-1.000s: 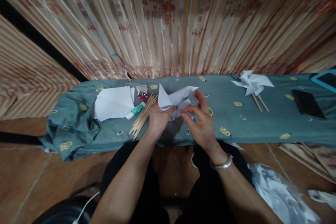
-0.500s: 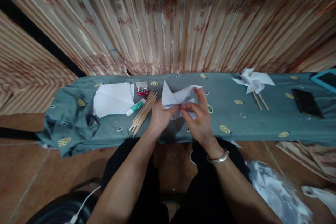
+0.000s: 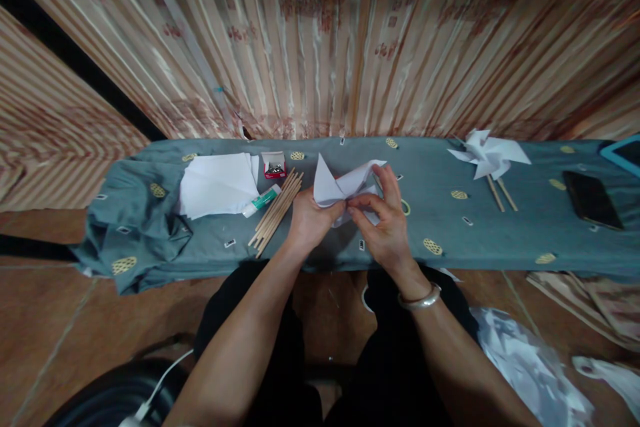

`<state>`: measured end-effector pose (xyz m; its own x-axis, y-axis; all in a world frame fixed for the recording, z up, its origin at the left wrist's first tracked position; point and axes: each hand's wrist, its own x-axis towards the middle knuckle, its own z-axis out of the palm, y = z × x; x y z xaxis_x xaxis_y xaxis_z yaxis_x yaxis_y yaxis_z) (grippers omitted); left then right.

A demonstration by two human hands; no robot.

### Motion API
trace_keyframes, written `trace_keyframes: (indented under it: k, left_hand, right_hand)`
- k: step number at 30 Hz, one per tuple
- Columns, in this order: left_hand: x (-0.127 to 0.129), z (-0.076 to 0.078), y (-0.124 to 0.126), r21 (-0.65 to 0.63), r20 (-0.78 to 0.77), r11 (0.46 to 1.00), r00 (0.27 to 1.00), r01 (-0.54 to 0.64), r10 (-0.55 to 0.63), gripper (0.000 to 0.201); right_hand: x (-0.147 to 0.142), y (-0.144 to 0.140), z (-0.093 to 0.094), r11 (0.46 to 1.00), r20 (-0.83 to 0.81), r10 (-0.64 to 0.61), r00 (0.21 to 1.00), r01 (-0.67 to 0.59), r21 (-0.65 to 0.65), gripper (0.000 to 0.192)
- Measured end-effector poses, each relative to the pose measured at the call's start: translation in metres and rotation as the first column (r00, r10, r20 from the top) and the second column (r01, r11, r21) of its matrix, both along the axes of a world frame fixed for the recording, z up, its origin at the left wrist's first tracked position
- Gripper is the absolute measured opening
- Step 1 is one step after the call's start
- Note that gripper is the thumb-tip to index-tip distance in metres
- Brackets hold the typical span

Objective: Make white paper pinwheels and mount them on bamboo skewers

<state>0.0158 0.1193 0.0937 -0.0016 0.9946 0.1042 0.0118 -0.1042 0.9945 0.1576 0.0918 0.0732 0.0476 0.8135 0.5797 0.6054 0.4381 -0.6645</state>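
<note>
Over the near edge of a bench draped in a teal cloth (image 3: 500, 233), the left hand (image 3: 307, 223) and right hand (image 3: 387, 227) close their fingers on a folded white paper (image 3: 343, 188), pinching it between them at the middle of the bench. Left of the paper lie a bundle of wooden sticks (image 3: 276, 215), a glue tube (image 3: 260, 201), a small red box (image 3: 274, 165) and a stack of white sheets (image 3: 217, 183). Far to the right rest a finished paper pinwheel (image 3: 487, 153) and a dark phone (image 3: 593, 199).

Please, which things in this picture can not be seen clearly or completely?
Head view only:
- Folded white paper: its centre is covered by the left hand and right hand.
- Small red box: contents too small to identify.
- Blue tray: cut off by the right edge.
- Glue tube: label unreadable.
</note>
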Motion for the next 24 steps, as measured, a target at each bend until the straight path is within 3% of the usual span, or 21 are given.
trace_keyframes:
  k: [9, 24]
  left_hand:
    - [-0.0016, -0.0032, 0.0024, -0.016, -0.081, 0.999, 0.996, 0.029, -0.03, 0.027]
    - [-0.0014, -0.0018, 0.0026, -0.029, -0.072, 0.999, 0.997, 0.022, -0.025, 0.026]
  right_hand:
    - [0.0018, 0.0007, -0.0019, 1.0, 0.028, -0.002, 1.0, 0.001, 0.009, 0.007]
    - [0.0035, 0.0002, -0.0009, 1.0, 0.111, -0.012, 0.994, 0.009, 0.03, 0.009]
